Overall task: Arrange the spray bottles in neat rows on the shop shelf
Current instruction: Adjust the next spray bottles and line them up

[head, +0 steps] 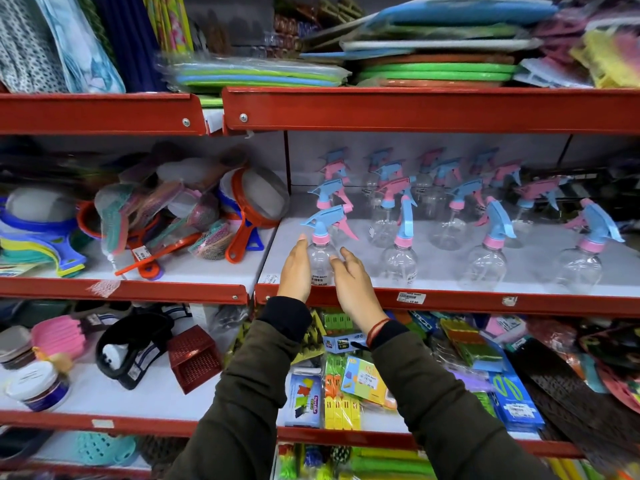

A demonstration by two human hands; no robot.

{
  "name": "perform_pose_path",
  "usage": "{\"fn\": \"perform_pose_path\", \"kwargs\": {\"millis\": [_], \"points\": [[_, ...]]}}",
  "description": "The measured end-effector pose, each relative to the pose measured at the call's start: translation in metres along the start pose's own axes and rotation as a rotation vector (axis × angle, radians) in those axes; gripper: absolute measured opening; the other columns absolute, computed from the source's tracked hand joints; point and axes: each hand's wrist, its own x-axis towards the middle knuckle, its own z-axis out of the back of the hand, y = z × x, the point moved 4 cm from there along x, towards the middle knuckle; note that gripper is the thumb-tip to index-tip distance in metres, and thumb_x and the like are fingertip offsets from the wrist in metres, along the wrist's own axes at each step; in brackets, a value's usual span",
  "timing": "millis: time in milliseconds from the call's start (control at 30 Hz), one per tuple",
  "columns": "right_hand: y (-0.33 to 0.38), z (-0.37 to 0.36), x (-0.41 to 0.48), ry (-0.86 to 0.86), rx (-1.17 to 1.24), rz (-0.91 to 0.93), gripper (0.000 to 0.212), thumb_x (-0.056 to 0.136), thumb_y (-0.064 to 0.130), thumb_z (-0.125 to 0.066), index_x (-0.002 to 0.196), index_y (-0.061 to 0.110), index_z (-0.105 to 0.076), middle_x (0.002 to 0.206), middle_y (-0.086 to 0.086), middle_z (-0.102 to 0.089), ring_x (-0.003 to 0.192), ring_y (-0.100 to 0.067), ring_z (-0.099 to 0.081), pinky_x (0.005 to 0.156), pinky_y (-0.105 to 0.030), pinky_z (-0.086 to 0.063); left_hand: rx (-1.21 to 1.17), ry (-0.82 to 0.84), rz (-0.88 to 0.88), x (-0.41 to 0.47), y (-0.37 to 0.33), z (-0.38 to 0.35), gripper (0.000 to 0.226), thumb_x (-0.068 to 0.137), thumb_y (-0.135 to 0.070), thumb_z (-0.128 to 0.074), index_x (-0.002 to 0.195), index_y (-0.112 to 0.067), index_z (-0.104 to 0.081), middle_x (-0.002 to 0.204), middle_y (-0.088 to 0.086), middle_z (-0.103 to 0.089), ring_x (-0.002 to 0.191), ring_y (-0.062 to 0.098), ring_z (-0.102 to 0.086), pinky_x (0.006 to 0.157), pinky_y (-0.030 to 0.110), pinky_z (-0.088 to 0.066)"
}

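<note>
Several clear spray bottles with blue and pink trigger heads stand in rows on the white shelf (pixel 450 275) with a red front edge. The front-left bottle (pixel 321 251) stands upright at the shelf's front left corner. My left hand (pixel 296 268) lies flat against its left side, and my right hand (pixel 353 282) touches its right side with fingers spread. Another front bottle (pixel 400 261) stands just to the right, and further ones (pixel 488 268) (pixel 581 268) follow along the front. Rows behind reach back to the wall.
Strainers and brushes (pixel 194 216) fill the shelf section to the left. The red shelf above (pixel 415 110) carries stacked mats. Below, packets of clips (pixel 346 386) and boxes crowd the lower shelf. A price label (pixel 410 297) sticks on the shelf's red edge.
</note>
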Motion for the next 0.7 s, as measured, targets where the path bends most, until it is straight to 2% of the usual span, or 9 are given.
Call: {"fn": "perform_pose_path", "kwargs": {"millis": [133,233,300,400,500,633,700], "points": [[0.000,-0.003,-0.001,0.020,-0.016,0.004,0.057,0.099,0.035,-0.037,0.151,0.014,-0.027,0.161,-0.007,-0.027,0.148,-0.021,-0.026,0.118,-0.033,-0.019,-0.045,0.091,0.017,-0.002,-0.001,-0.004,0.058,0.099,-0.047,-0.026,0.139,-0.012,-0.049,0.144,0.012,-0.054,0.133,0.022,-0.049,0.119,0.039,-0.029],[-0.001,-0.003,-0.002,0.019,-0.013,0.014,0.057,0.099,0.036,-0.037,0.151,0.015,-0.027,0.161,-0.006,-0.027,0.148,-0.021,-0.026,0.118,-0.032,-0.019,-0.035,0.079,0.018,-0.001,-0.002,-0.003,0.056,0.100,-0.046,-0.026,0.138,-0.012,-0.048,0.143,0.011,-0.053,0.128,0.020,-0.050,0.111,0.031,-0.032],[-0.001,-0.001,-0.002,0.017,0.004,0.020,0.057,0.099,0.036,-0.038,0.151,0.015,-0.028,0.161,-0.006,-0.028,0.147,-0.020,-0.027,0.118,-0.032,-0.020,-0.041,0.065,0.019,-0.002,-0.002,-0.003,0.056,0.100,-0.045,-0.027,0.142,-0.013,-0.045,0.148,0.009,-0.048,0.134,0.019,-0.045,0.112,0.030,-0.029],[-0.003,0.005,-0.006,-0.006,0.037,0.036,0.056,0.098,0.037,-0.040,0.150,0.016,-0.032,0.159,-0.005,-0.031,0.145,-0.019,-0.030,0.118,-0.032,-0.022,-0.031,-0.031,-0.035,-0.009,-0.001,-0.002,0.055,0.100,-0.042,-0.029,0.147,-0.015,-0.037,0.157,0.004,-0.036,0.145,0.016,-0.033,0.121,0.029,-0.017],[-0.006,0.013,-0.014,-0.036,0.056,0.060,0.053,0.098,0.036,-0.040,0.148,0.018,-0.036,0.157,-0.004,-0.034,0.142,-0.017,-0.034,0.111,-0.025,-0.024,0.017,-0.137,-0.131,-0.023,0.000,-0.001,0.054,0.101,-0.040,-0.030,0.150,-0.017,-0.032,0.160,-0.001,-0.031,0.147,0.011,-0.026,0.109,0.017,-0.015],[-0.012,0.029,-0.027,-0.078,0.100,0.095,0.049,0.099,0.034,-0.041,0.145,0.020,-0.040,0.154,-0.002,-0.038,0.127,-0.004,-0.039,0.102,-0.019,-0.026,-0.013,-0.218,-0.200,-0.044,0.001,-0.009,0.052,0.101,-0.041,-0.033,0.148,-0.020,-0.036,0.156,-0.003,-0.036,0.143,0.010,-0.031,0.109,0.019,-0.019],[-0.014,0.039,-0.034,-0.110,0.102,0.112,0.047,0.099,0.033,-0.042,0.144,0.020,-0.043,0.151,-0.001,-0.041,0.122,-0.001,-0.039,0.100,-0.018,-0.027,0.008,-0.262,-0.262,-0.057,0.000,-0.017,0.045,0.101,-0.034,-0.035,0.143,-0.018,-0.044,0.148,-0.001,-0.044,0.135,0.008,-0.039,0.107,0.013,-0.023]]}}
